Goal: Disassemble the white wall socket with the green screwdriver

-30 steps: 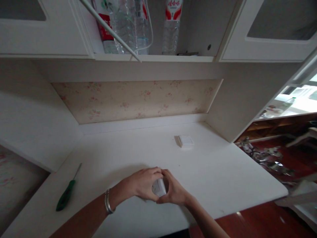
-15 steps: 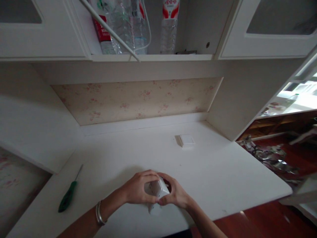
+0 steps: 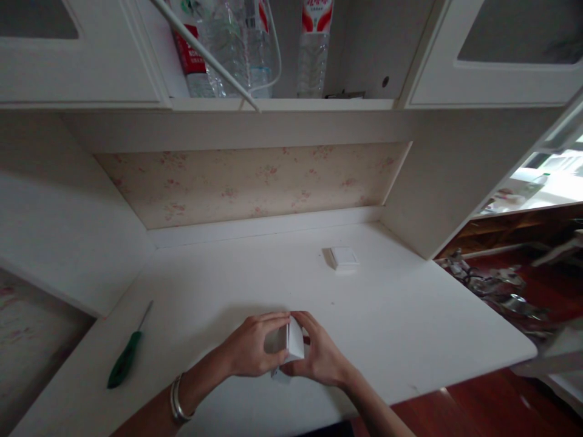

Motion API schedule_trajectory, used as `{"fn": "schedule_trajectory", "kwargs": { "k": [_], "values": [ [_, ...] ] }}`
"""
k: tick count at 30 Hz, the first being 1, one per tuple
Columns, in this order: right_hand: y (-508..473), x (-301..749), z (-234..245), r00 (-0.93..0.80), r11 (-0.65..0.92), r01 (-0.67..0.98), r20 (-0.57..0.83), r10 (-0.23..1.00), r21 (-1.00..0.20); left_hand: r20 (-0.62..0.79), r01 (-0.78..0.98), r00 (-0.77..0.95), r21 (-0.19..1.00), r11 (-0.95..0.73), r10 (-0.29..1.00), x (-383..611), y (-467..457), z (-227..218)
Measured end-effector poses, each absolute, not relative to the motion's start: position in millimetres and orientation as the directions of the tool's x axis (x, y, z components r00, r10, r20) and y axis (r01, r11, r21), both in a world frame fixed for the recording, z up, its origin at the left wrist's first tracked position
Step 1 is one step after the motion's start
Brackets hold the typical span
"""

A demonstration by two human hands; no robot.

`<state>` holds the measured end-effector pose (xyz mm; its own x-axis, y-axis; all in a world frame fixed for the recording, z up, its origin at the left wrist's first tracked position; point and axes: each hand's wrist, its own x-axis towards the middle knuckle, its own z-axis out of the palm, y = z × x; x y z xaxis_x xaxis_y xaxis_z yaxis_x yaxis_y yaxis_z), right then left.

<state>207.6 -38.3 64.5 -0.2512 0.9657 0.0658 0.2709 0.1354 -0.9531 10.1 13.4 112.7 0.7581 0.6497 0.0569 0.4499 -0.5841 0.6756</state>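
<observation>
**White plastic piece held in both hands over the desk**

A small white plastic piece [image 3: 295, 338] is gripped between the two hands near the front edge of the white desk [image 3: 410, 321], roughly at its middle. The left hand [image 3: 250, 351] is closed round it from the left, with the fingers curled over the top and the thumb underneath. The right hand [image 3: 321, 359] is closed on it from the right, its fingertips meeting those of the left hand above the piece. A flat white face is turned upright, and a greyer part is seen just to its left between the fingers. Whether one part or two are held cannot be told. The lower edge of the piece is close to the desk top, but contact cannot be made out.

A silver bangle [image 3: 177, 400] is worn on the left wrist. A green-handled screwdriver [image 3: 122, 362] is laid well to the left, near the desk's edge. A square white plate [image 3: 344, 258] is lying flat further back and to the right, well apart from the hands. Plastic bottles [image 3: 314, 54] are stood on the shelf [image 3: 282, 104] above.
</observation>
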Motion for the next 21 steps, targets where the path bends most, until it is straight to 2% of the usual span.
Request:
{"fn": "schedule_trajectory", "kwargs": {
  "k": [4, 8, 11, 13, 16, 19, 21],
  "values": [
    [-39, 207, 64, -0.268, 0.167, 0.302, 0.084, 0.96, -0.939, 0.029, 0.431, 0.8, 0.666, -0.608, 0.599, 9, 14, 123],
    [-40, 206, 64, -0.264, 0.164, 0.315, 0.08, 0.961, -0.935, 0.019, 0.378, 0.829, 0.718, -0.585, 0.559, 10, 15, 131],
    [-42, 206, 63, -0.261, 0.171, 0.321, 0.087, 0.962, -0.931, 0.016, 0.383, 0.793, 0.764, -0.518, 0.609, 11, 14, 124],
    [-43, 205, 62, -0.25, 0.171, 0.346, 0.085, 0.964, -0.923, 0.009, 0.413, 0.718, 0.799, -0.437, 0.696, 12, 14, 116],
    [-44, 204, 60, -0.231, 0.17, 0.381, 0.084, 0.969, -0.909, -0.129, 0.465, 0.59, 0.861, -0.205, 0.797, 13, 13, 104],
    [-43, 204, 58, -0.219, 0.18, 0.387, 0.099, 0.971, -0.905, -0.268, 0.455, 0.54, 0.891, -0.009, 0.798, 14, 11, 100],
    [-43, 203, 56, -0.219, 0.186, 0.397, 0.104, 0.97, -0.899, -0.283, 0.437, 0.547, 0.899, 0.02, 0.788, 15, 9, 100]
  ]
}}
